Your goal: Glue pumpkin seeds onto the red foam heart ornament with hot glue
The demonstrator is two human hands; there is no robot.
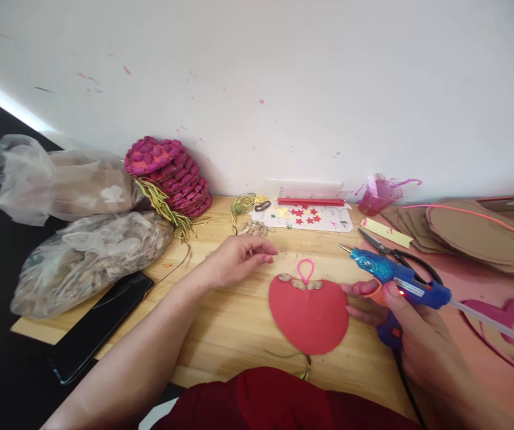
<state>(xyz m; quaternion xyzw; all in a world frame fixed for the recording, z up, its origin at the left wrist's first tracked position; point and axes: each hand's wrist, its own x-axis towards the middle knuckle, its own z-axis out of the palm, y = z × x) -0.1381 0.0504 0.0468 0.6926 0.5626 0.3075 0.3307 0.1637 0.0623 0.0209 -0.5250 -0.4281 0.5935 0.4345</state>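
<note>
While the right hand (412, 313) grips the glue gun (400, 280), nozzle pointing upper-left, its stick cut off right, the left hand (239, 257) rests loose, empty, above the red disc (308, 316).

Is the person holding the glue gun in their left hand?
No, the blue glue gun is gripped in the right hand, while the left hand rests on the wooden table holding nothing visible.

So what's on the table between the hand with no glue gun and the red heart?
Nothing: in the head view, only bare wooden table lies between the left hand and the red heart.
</note>
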